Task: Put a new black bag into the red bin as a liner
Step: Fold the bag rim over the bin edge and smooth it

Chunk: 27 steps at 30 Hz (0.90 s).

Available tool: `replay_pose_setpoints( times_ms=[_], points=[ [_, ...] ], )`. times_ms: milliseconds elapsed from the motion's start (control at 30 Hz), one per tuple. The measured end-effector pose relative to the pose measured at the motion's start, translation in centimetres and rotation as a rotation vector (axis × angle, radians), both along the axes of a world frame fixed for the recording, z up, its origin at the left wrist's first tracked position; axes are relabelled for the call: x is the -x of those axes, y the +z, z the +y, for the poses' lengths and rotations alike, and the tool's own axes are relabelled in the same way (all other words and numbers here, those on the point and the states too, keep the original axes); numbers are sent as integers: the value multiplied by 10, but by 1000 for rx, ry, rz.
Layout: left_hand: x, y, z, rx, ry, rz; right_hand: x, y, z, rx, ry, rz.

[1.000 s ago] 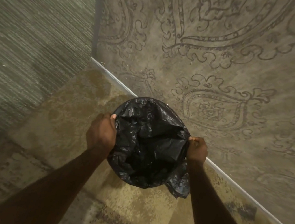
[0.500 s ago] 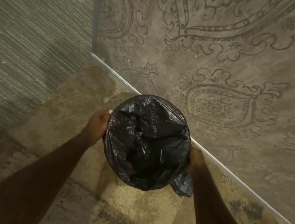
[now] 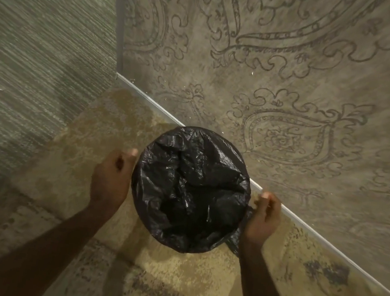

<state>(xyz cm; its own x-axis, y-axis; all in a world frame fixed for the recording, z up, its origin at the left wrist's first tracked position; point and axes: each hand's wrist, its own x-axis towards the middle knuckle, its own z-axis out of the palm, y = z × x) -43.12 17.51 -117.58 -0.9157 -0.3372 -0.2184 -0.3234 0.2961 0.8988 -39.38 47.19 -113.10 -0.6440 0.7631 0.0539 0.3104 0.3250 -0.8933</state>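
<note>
Head view, looking down. The left hand (image 3: pixel 110 181) hangs just beside the left edge of the black bag (image 3: pixel 190 190), fingers loosely curled with the thumb tip toward the plastic; it appears to hold nothing, though whether it touches the bag cannot be told. The black bag lies between the 2 hands, its mouth stretched round and folded outward over a circular opening, its creased middle sagging down inside. The red bin itself is not visible: the plastic covers its rim and no red shows, so its presence beneath is inferred from the round shape. A loose flap (image 3: pixel 238 239) of bag hangs outside at the lower right. The right hand (image 3: pixel 263 217) sits just beside the right edge, fingers curled narrow; it seems to touch or pinch this flap, but the grip is unclear. Both hands lie about equally near, on opposite sides of the opening; the opening faces straight up. Behind stands a patterned wall (image 3: pixel 301 62); carpet (image 3: pixel 27 49) lies left
</note>
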Motion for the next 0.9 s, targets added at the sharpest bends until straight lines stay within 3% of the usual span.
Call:
replay_pose_setpoints(
  times_ms=[100,267,367,433,500,633,700,800,900],
  points=[
    [-15,6,16,106,-154,-136,-4,-3,1,-136,219,-202],
    [-12,-1,33,100,-199,-263,5,14,8,-408,281,-397],
    [-15,14,36,34,-177,-258,5,31,-9,-659,485,-322],
    [-20,35,38,51,-211,-168,0,40,-36,-581,751,-356],
    [-27,54,37,115,-290,-78,-1,42,-70,-438,992,-615],
    [-37,88,22,218,-480,-62,20,40,-112,-47,1152,-1111],
    [-39,109,8,165,-572,2,18,47,-100,144,1061,-1089],
    [-39,134,-17,93,-673,48,-5,52,-69,556,741,-873],
    [-36,140,-33,46,-679,24,12,60,-55,361,660,-1037]
  ],
)
